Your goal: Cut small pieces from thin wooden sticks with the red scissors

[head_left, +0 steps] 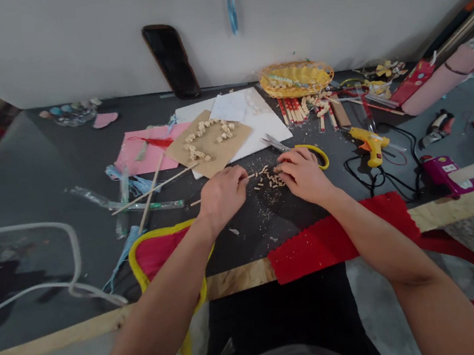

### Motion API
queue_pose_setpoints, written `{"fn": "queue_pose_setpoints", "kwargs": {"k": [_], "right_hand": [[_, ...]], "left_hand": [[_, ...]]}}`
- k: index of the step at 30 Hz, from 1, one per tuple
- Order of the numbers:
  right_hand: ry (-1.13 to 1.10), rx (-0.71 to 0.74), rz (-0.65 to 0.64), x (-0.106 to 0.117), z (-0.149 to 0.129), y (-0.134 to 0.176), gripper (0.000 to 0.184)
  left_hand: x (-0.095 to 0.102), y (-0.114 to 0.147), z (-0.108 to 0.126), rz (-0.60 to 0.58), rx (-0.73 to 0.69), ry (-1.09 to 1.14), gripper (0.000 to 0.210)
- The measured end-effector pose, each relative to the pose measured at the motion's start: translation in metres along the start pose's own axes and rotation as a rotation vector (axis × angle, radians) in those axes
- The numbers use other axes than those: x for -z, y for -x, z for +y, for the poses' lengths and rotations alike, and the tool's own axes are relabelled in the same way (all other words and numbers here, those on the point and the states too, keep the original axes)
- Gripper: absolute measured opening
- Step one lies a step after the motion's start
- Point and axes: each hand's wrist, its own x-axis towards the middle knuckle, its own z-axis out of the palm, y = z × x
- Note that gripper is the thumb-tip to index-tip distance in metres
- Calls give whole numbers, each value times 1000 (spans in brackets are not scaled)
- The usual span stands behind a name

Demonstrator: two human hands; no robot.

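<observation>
A thin wooden stick (pixel 195 203) runs through my left hand (pixel 224 194), which is closed around it. Its tip points right, toward a scatter of short cut stick pieces (pixel 276 180) on the dark tabletop. On the right side of that scatter, my right hand (pixel 304 175) has its thumb and fingers pinched together. What sits between them is too small to make out. Scissors with a yellow handle (pixel 325 157) lie just behind the right hand, partly covered by it. Beyond both hands, clusters of small pale pieces (pixel 199 152) rest on a brown cardboard square (pixel 217 159).
At the back stand a phone (pixel 173 61) and a yellow basket (pixel 296 79). A yellow glue gun (pixel 370 144) with a black cord lies right, near a pink bottle (pixel 451 76). Red cloth (pixel 316 248) covers part of the front edge. Two longer sticks (pixel 152 194) cross at left.
</observation>
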Motion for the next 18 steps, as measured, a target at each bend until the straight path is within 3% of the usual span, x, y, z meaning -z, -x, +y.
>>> {"fn": "queue_pose_setpoints", "kwargs": {"k": [8,18], "right_hand": [[-15,158,-93,2,-8,2,11],[-10,43,-23,2,-5,-1,17]], "left_hand": [[6,5,7,-61,24,-111,11],[4,5,7,-129,-30,-89,13]]}}
